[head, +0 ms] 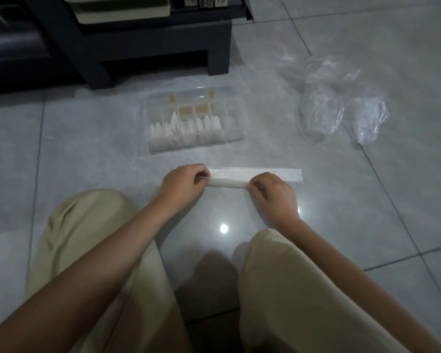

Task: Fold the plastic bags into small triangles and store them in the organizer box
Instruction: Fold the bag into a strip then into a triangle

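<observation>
A white plastic bag [242,175], folded into a long flat strip, lies on the grey tile floor in front of me. My left hand [182,184] pinches its near edge at the left end. My right hand [273,194] pinches the same edge further right, and the edge is lifted and rolled over between them. The strip's right end lies flat on the floor past my right hand. Beyond the strip sits a clear organizer box [236,115], lid open, with several folded white triangles [186,126] standing in its compartments.
A loose pile of crumpled clear plastic bags [334,103] lies on the floor at the right. A dark low cabinet [138,47] stands behind the box. My knees in beige trousers [87,238] flank the spot where I work.
</observation>
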A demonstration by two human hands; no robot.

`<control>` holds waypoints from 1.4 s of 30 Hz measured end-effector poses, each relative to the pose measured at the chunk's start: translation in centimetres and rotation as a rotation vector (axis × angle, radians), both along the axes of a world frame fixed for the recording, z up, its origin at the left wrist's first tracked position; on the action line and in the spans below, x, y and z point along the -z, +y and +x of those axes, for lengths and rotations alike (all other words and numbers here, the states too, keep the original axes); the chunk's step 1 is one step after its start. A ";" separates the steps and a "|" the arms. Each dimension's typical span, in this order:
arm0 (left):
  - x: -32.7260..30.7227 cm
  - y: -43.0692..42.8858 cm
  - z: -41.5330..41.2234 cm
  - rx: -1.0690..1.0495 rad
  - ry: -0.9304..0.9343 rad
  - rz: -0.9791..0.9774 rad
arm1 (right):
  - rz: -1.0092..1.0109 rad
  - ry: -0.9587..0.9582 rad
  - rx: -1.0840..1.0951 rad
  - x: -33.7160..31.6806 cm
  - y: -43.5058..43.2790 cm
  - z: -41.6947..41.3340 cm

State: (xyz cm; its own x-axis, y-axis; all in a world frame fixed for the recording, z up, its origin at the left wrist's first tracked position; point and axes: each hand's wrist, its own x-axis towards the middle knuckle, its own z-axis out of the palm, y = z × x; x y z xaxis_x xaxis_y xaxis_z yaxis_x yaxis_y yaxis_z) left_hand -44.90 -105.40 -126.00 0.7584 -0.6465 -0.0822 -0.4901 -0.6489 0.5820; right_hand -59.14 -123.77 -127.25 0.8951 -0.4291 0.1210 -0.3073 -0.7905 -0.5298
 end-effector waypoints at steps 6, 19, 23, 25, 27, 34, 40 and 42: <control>0.8 -0.2 1.1 -0.146 0.107 -0.072 | 0.369 0.136 0.178 -0.3 -2.5 2.0; 1.6 -0.8 0.5 -0.132 -0.116 0.029 | 0.214 0.292 0.285 0.0 -3.2 3.9; 1.7 -0.9 0.4 -0.185 -0.096 0.000 | 0.207 0.245 0.304 0.1 -2.9 3.7; 1.8 -0.9 0.3 -0.208 -0.090 -0.010 | 0.201 0.231 0.319 0.1 -2.6 3.6; 1.7 -1.0 0.3 -0.220 -0.088 -0.020 | 0.199 0.226 0.325 0.0 -2.5 3.6; 1.9 -1.0 0.4 -0.179 -0.226 0.038 | 0.247 0.221 0.348 -0.1 -2.3 3.6; 1.9 -1.6 -1.4 0.408 -0.354 0.365 | 0.239 0.232 0.363 -0.3 -2.2 3.8; 2.4 -1.2 -1.8 0.419 -0.323 0.526 | 0.247 0.229 0.368 -0.3 -2.2 3.8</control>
State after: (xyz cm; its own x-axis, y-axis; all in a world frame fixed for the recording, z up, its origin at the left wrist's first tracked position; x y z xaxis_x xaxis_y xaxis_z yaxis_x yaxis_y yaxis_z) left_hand -46.74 -106.60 -128.36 0.4958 -0.8236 -0.2754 -0.8517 -0.5231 0.0313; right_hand -55.32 -125.99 -126.92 0.6703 -0.7129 -0.2059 -0.6729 -0.4671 -0.5736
